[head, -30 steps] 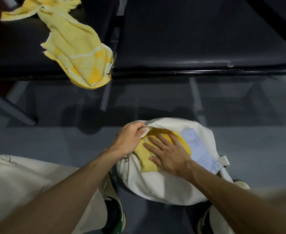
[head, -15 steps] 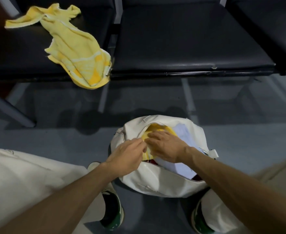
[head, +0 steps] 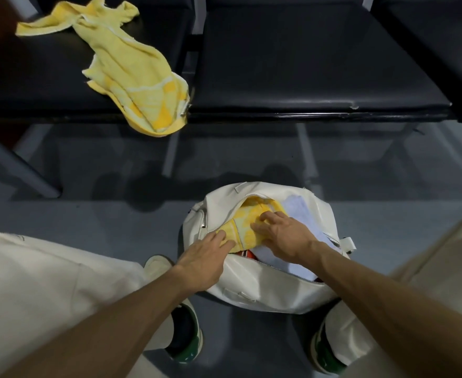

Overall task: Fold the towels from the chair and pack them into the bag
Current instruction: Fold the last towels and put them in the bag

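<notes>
Head view, bag: a white bag (head: pixel 251 290) is sitting on the floor (head: pixel 88 214) in front of the chairs, its zip gaping open.
Folded towel: a folded yellow towel (head: pixel 247 223) is lying in the bag's mouth, beside a pale blue towel (head: pixel 300 214).
Left hand: the left hand (head: pixel 205 257) is reaching in with straight fingers, touching the folded towel's near end.
Right hand: the right hand (head: pixel 284 236) is pressing down on the folded towel with its fingers spread, gripping nothing.
Loose towel: a crumpled yellow towel (head: pixel 131 66) is lying on the left chair seat (head: pixel 33 77), one end hanging over the seat's front edge at its right corner.
</notes>
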